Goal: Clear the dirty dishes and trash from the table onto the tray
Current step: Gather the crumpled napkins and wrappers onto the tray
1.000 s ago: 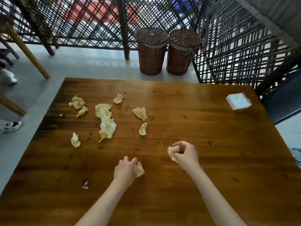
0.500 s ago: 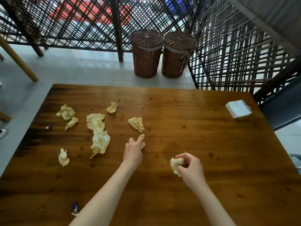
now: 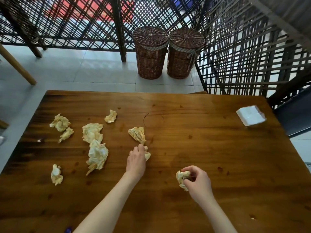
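A: Where the arms reach in from the bottom edge, what do they hold?

B: Right hand (image 3: pixel 197 182) grips a crumpled napkin (image 3: pixel 181 178); left hand (image 3: pixel 136 158) closes on another wad (image 3: pixel 147 154). More scraps (image 3: pixel 97 155) lie at centre left on the table (image 3: pixel 185 148).

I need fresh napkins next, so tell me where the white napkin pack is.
In the head view the white napkin pack lies on the wooden table near its far right corner, well away from the crumpled napkins, beside the lattice screen.
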Available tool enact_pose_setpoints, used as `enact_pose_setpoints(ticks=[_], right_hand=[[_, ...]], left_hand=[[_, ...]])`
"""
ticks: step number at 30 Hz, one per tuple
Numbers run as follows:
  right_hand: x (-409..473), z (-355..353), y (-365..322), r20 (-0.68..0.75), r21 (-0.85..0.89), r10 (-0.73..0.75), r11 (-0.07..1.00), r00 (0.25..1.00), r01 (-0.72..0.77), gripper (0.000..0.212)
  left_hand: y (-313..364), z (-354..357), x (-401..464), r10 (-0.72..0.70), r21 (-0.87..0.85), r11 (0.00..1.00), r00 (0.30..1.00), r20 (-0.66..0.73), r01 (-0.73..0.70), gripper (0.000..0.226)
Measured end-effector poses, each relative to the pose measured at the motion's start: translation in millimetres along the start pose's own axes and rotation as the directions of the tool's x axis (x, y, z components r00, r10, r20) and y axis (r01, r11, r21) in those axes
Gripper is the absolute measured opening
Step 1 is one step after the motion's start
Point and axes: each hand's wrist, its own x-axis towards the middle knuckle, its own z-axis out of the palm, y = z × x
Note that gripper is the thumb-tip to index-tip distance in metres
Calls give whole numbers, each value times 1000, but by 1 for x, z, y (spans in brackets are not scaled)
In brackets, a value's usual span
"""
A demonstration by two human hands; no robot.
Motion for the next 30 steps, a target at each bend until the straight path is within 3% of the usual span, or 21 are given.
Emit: enact_pose_setpoints(ticks=[3, 6, 8, 11, 14, 19, 24, 27, 30], right_hand=[[6, -4, -1, -2, 20, -3, 1000, 1000, 3, 30], [9, -7, 2, -2, 29, 8, 1000, 1000, -8, 31], [13, -9, 7, 0, 39, 20, 999, 1000, -20, 32], [19, -11, 15, 11, 60, 46, 997, 999, -46, 32], [22, -12, 20, 24, 62, 63, 996, 998, -64, 32], [29, -14, 22, 37, 57, 59, 996, 998, -61, 32], [32, -12, 20, 34, 55, 24, 998, 999, -26, 33], [38, -2, 15, 40, 52, 10, 999, 999, -12, 30], [45, 17, 0, 84, 79, -6, 997, 996, -1, 34]], left_hand=[[4, -4, 7, -25, -134, 991, 998, -50, 18, 49], [4, -15, 23, -154, -265, 959, 970, -187, 101, 45], [5, -20, 38, -205, -198, 967, 955, -214, 163, 41], [9, -16, 58, -185, -24, 983, 981, -55, 184, 44], [16, -8, 65, -187, 39, 982, 980, 62, 185, 46], [16, -10, 60, -146, 58, 987, 988, -50, 148, 43], [20, -16, 52, -161, -51, 985, 986, 32, 163, 64], [13, -21, 37, -213, -73, 973, 974, 74, 218, 50], [-14, -31, 15, -274, -60, 961, 960, -49, 271, 43]])
